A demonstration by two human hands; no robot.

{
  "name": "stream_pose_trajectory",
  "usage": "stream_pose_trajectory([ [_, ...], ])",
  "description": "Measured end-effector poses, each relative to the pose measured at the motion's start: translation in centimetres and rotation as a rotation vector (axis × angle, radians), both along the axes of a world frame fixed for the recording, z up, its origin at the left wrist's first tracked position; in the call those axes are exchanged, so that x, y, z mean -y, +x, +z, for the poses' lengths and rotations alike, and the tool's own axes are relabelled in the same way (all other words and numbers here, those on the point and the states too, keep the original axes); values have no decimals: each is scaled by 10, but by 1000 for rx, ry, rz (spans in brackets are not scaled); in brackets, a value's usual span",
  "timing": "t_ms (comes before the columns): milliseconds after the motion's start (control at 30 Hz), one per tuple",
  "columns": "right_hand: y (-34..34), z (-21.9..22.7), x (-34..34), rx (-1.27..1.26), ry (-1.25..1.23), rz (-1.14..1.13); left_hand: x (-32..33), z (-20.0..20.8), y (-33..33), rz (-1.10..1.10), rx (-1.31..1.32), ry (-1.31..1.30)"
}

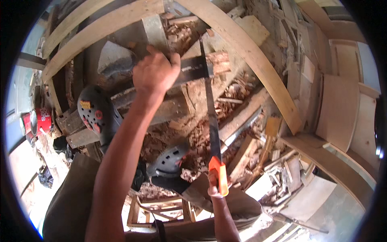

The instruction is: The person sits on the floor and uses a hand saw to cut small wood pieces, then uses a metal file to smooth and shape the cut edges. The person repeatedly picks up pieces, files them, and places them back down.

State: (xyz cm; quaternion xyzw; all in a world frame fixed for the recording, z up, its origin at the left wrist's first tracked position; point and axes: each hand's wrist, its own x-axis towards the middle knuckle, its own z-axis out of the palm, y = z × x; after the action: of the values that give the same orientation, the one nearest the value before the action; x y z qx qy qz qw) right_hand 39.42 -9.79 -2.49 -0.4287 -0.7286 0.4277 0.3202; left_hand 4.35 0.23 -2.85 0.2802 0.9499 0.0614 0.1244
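My right hand (219,183) grips the orange handle of a handsaw (213,117) at lower centre. Its long dark blade points away from me and crosses a dark board (191,70) near that board's right end, where paler rough wood (220,63) shows. My left hand (157,74) is over the same board, left of the blade. Its thumb and a finger stand apart and nothing shows in it; whether it presses on the wood I cannot tell. A dark perforated clog (95,113) on my left foot is beside the board, and another clog (169,161) is nearer the middle.
A long curved plank (250,64) arches across the upper right, with more curved planks (105,28) at upper left. Wood chips and offcuts (278,181) litter the ground. A small wooden frame (161,209) lies below. Plywood sheets (336,113) lean at right. Red containers (42,119) stand far left.
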Motion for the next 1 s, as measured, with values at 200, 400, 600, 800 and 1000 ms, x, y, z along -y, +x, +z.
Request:
stream_pose_trajectory([
  [200, -103, -61, -88, -81, -39, 76, 2, 5, -4, -55, -64, 73],
  [400, 16, -24, 15, 117, -19, -32, -5, 2, -10, 3, -2, 25],
  [600, -51, -72, -59, -180, -652, -147, -3, 4, -2, 4, 7, 33],
  [800, -71, -33, -61, -117, -91, 103, -5, 18, -14, -56, 136, -60],
  [1000, -43, 10, -37, 43, 34, 103, -3, 7, -5, 4, -13, 72],
])
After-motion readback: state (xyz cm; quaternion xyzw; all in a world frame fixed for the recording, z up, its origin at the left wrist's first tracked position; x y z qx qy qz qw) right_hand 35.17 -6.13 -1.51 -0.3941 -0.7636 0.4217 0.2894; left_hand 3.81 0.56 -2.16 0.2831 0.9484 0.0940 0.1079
